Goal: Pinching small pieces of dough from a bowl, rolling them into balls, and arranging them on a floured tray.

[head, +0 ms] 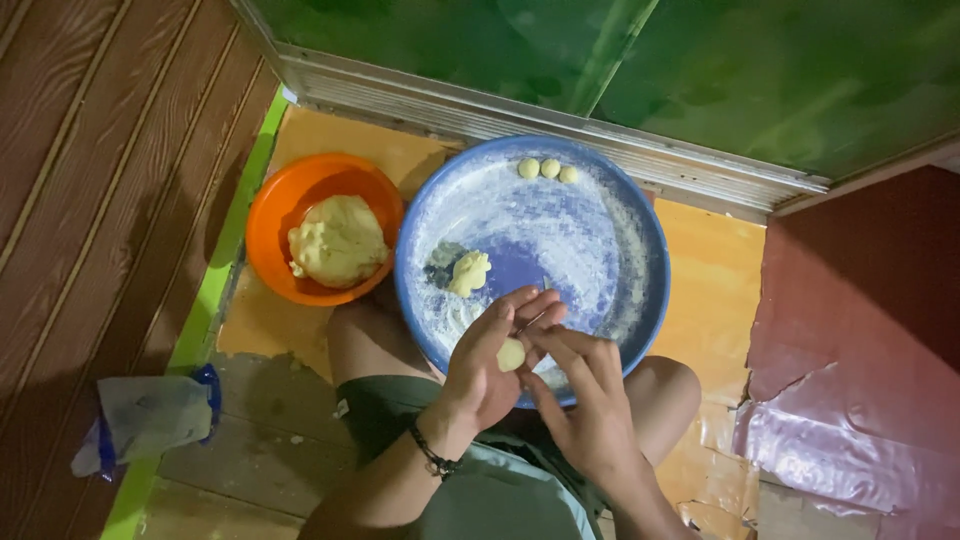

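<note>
My left hand (485,365) and my right hand (585,395) meet over the near edge of a large blue floured tray (620,210). Between them sits a small pale dough piece (511,354), resting on my left palm while my right fingers press against it. A rough lump of dough (468,272) lies on the tray just beyond my hands. Three small dough balls (548,169) sit in a row at the tray's far rim. An orange bowl (290,205) to the left holds a big mass of dough (338,240).
I sit on the floor with my knees under the tray. A crumpled plastic bag (145,420) lies at the left on wooden planks. A green wall with a metal sill (520,110) stands beyond the tray; reddish sheeting (860,330) covers the right.
</note>
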